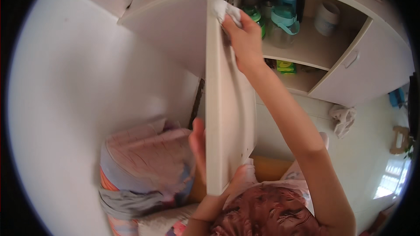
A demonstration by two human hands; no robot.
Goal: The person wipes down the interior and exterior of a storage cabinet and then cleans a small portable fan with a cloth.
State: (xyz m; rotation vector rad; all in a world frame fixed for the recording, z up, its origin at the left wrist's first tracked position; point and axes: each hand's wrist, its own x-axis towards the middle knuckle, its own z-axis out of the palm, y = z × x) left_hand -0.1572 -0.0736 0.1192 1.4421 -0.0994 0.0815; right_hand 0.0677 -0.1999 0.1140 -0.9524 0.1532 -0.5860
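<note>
Wiping goes best while the left hand is gripping the open cupboard door at its six o'clock edge, steadying it, and the right hand is pinching the white cloth closed at twelve o'clock.

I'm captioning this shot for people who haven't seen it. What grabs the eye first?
The open cabinet door stands edge-on in the middle, with the right hand pressing a white cloth against its top and the left hand gripping its lower edge. Behind it, shelves hold teal-lidded bottles.
</note>
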